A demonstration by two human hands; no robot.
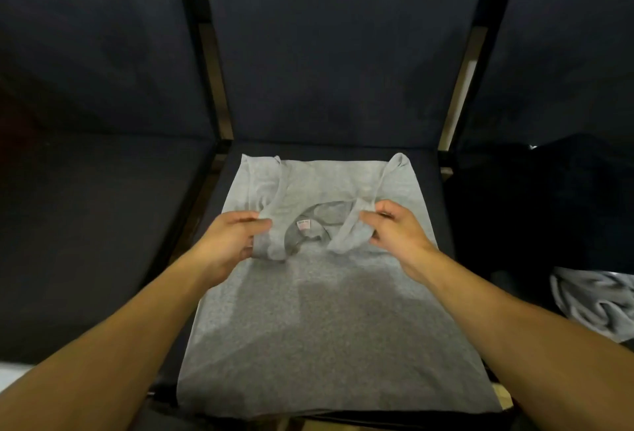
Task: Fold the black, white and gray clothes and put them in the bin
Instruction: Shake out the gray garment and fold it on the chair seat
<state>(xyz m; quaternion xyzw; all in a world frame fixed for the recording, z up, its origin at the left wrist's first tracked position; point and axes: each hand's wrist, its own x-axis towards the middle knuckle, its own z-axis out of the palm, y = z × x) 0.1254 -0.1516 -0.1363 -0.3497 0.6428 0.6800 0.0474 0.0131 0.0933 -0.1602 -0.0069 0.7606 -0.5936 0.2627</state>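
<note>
Three dark navy upholstered chairs (329,53) stand side by side, and on the middle seat lies the heathered gray cotton T-shirt (329,310), spread flat, its long axis running straight away from the person, hem at the near edge and collar end toward the chair back. Off to the right, a crumpled light gray garment (597,303) waits beside a heap of black cloth (535,211) (no bin in sight from here). Now the hands: the left hand (228,240) has fingers and thumb curled around a bunched shoulder fold beside the neckline, and the right hand (399,228) pinches the matching fold on the other side. Both grips sit level, either side of the collar with its small white neck label (303,225) between them. So the cloth lies directly under the fingers, neither hand nearer, and the next fold looks set to run along that long axis.
</note>
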